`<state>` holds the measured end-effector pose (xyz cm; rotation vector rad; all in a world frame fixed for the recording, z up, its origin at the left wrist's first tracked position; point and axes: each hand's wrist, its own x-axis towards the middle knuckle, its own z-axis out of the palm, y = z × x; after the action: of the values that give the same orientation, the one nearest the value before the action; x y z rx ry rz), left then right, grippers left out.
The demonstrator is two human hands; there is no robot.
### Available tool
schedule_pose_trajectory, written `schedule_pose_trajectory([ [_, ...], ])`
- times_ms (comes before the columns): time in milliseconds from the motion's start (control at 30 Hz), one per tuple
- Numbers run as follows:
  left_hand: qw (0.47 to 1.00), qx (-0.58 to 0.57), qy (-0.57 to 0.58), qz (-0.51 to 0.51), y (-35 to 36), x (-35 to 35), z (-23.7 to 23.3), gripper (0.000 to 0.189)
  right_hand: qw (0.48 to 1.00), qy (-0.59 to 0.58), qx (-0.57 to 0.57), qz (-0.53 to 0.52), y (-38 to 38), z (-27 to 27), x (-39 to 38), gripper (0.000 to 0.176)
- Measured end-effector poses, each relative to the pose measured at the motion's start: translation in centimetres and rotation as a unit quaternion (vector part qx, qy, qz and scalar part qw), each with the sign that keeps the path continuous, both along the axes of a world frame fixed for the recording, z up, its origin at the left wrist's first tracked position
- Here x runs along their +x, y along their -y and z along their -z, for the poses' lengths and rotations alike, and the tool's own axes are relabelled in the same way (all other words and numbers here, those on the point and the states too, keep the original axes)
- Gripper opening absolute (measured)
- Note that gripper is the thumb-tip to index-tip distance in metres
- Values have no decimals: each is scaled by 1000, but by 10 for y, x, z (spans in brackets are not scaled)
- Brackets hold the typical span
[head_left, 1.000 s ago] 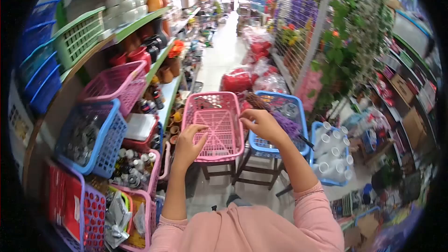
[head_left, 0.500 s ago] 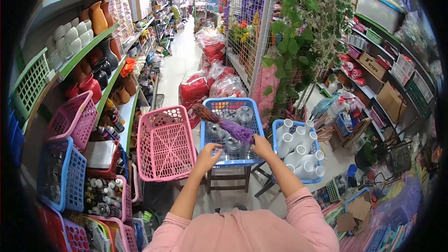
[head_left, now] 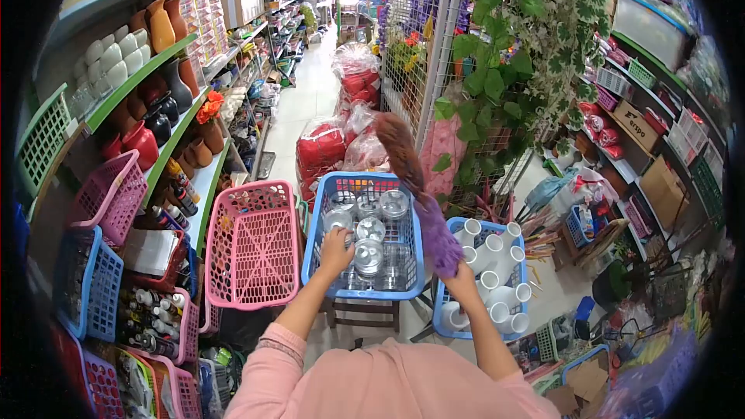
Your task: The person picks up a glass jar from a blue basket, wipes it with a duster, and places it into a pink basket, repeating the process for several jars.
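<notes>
My right hand [head_left: 463,283] is closed round the lower end of a feather duster [head_left: 419,194], purple near the hand and brown toward its tip. The duster stands up at a slant between the two blue baskets. My left hand [head_left: 336,252] is inside the middle blue basket [head_left: 312,244], its fingers curled on a clear glass jar [head_left: 338,219] at the left side. Several more glass jars [head_left: 369,257] stand in that basket. Just beyond my right hand, white vases [head_left: 489,248] fill another blue basket [head_left: 454,334].
An empty pink basket [head_left: 213,264] sits left of the middle basket, which rests on a dark stool [head_left: 363,316]. Shelves with pots and vases [head_left: 140,143] line the left. Red wrapped bundles [head_left: 320,147] lie ahead, beside a wire rack with hanging ivy [head_left: 493,70].
My right hand has moved right with the duster, which has swung from lying across the jars to nearly upright. My left hand has gone into the basket and onto a jar.
</notes>
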<state>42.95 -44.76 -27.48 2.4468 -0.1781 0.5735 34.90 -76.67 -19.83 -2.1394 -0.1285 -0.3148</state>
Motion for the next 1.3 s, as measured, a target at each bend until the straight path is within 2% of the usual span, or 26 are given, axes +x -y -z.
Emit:
schedule_pose_trajectory([
  [100,1000,15,-11,6,12,28,-6,35,999,-24,33,15,23,15,-23,41],
  [167,999,27,-26,15,24,44,1,36,994,-64,71,44,33,15,-37,35],
  [233,995,84,-58,15,39,64,10,37,994,-67,77,51,40,11,-46,33],
  [267,993,99,-65,12,44,78,27,46,992,-81,86,53,43,9,-51,32],
  [300,993,98,-64,17,51,82,30,46,989,-95,96,53,45,6,-54,32],
  [367,959,224,-171,-33,64,93,31,63,993,-76,72,57,52,8,-57,31],
  [400,940,238,-243,-44,70,99,30,82,992,-81,77,50,57,13,-59,30],
  [433,941,238,-238,-40,75,105,30,82,992,-86,81,44,62,17,-61,29],
  [500,908,245,-328,-86,86,103,21,94,993,-89,63,52,66,22,-67,31],
  [533,911,239,-323,-94,87,106,26,98,992,-89,78,53,67,27,-69,32],
  [700,926,213,-298,-96,82,91,7,88,986,-112,109,61,65,45,-70,34],
  [767,974,129,-176,-58,75,80,-1,85,985,-117,113,64,62,47,-67,32],
  [833,982,119,-131,-61,67,69,-12,84,983,-123,118,63,55,38,-64,31],
  [900,986,-142,-90,-20,57,64,-22,77,978,-152,135,55,47,22,-59,30],
  [933,939,-322,-116,33,50,66,-11,68,979,-138,143,48,48,33,-54,32],
  [967,940,-320,-114,27,46,58,-26,68,979,-138,145,42,44,33,-52,32],
  [1000,813,-550,-162,103,40,46,-40,65,983,-136,119,28,40,30,-50,33],
  [1033,624,-737,-194,172,36,32,-58,64,987,-134,92,13,36,27,-48,34],
  [1100,530,-795,-199,219,25,12,-70,65,989,-121,88,-19,24,22,-48,34],
  [1167,519,-822,-178,152,18,5,-64,71,992,-96,-67,-52,16,22,-47,31],
  [1200,492,-834,-170,179,13,3,-62,69,993,-98,-49,-53,10,19,-46,30],
  [1233,494,-836,-166,175,8,-2,-60,69,992,-99,-49,-59,7,19,-48,30],
  [1300,555,-811,-115,147,6,-17,-82,68,989,-95,-79,-84,5,18,-48,29],
])
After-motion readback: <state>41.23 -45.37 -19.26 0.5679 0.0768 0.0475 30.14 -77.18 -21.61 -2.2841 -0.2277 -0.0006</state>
